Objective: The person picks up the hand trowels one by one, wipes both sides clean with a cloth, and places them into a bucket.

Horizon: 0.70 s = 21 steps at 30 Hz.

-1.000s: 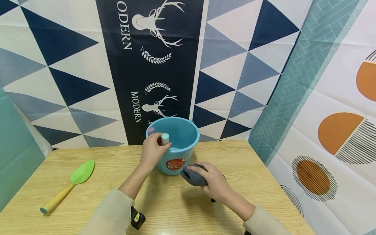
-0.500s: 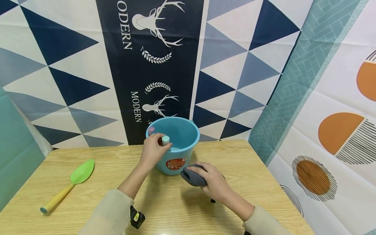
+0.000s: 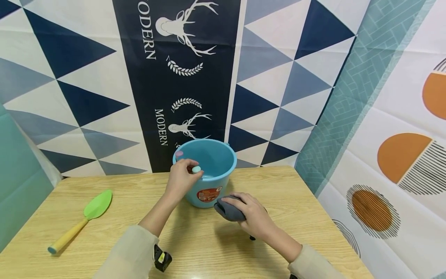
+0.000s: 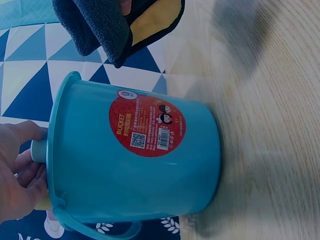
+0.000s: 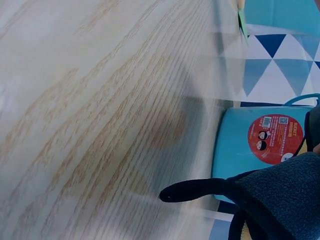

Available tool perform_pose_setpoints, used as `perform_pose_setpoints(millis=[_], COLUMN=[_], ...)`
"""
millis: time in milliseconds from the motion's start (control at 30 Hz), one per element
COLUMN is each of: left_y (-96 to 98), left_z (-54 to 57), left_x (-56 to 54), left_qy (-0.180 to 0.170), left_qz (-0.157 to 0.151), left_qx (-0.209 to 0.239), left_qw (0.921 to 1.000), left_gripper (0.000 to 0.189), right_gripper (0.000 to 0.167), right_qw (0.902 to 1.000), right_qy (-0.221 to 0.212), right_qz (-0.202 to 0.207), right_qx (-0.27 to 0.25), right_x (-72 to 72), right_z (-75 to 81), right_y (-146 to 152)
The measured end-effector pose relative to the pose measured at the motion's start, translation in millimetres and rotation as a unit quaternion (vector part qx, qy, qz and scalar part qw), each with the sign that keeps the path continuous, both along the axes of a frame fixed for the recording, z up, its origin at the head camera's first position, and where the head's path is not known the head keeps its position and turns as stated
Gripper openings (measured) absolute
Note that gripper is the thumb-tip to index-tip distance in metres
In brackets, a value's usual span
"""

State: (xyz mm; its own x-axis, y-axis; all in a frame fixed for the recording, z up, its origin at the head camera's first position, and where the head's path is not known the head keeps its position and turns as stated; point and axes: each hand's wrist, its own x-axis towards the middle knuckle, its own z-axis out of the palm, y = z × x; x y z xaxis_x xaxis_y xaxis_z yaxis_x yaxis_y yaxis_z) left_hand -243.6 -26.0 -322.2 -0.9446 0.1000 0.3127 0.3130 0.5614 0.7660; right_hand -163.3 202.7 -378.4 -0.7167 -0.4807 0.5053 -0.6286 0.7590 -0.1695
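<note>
At the near left rim of a blue bucket (image 3: 209, 184), my left hand (image 3: 181, 179) pinches a mint-ended handle (image 3: 196, 169). The rest of that handle is hidden by the hand and the bucket wall. A pink-ended handle (image 3: 179, 154) stands inside the rim just behind it. My right hand (image 3: 256, 215) grips a folded grey microfiber cloth (image 3: 230, 208) in front of the bucket, to its right. The left wrist view shows the cloth (image 4: 102, 27) with a yellow underside and black edging, held above the table; a dark strip hangs from it in the right wrist view.
A trowel (image 3: 81, 221) with a green blade and yellow handle lies on the wooden table (image 3: 139, 193) at the left. Patterned sheets (image 3: 285, 89) hang close behind the bucket and along the right side.
The mint-ended handle has sunk lower between my left fingers, towards the bucket's inside. My right hand and the cloth have stayed in place.
</note>
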Motion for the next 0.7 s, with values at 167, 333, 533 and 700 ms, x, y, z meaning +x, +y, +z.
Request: perform_pose_setpoints(millis=[167, 333, 533, 700], left_y=[-1.8, -3.2, -5.9, -10.3], left_z=[-1.3, -3.4, -4.8, -7.3], left_x=[0.9, 2.0, 3.9, 2.4], left_qy=[0.008, 0.017, 0.027, 0.04], left_qz=[0.002, 0.007, 0.018, 0.013], left_qx=[0.002, 0.015, 0.041, 0.074], left_qw=[1.0, 0.9997, 0.9986, 0.9964], left_gripper=[0.03, 0.032, 0.033, 0.031], right_gripper=[0.07, 0.069, 0.068, 0.07], right_qw=[1.0, 1.0, 1.0, 1.0], right_qy=[0.002, 0.005, 0.004, 0.002], right_qz=[0.0, -0.001, -0.001, -0.002], right_qx=[0.003, 0.004, 0.006, 0.006], right_x=[-0.3, 0.3, 0.9, 1.1], right_z=[-1.1, -0.5, 1.7, 3.1], right_y=[0.0, -0.8, -1.6, -1.6])
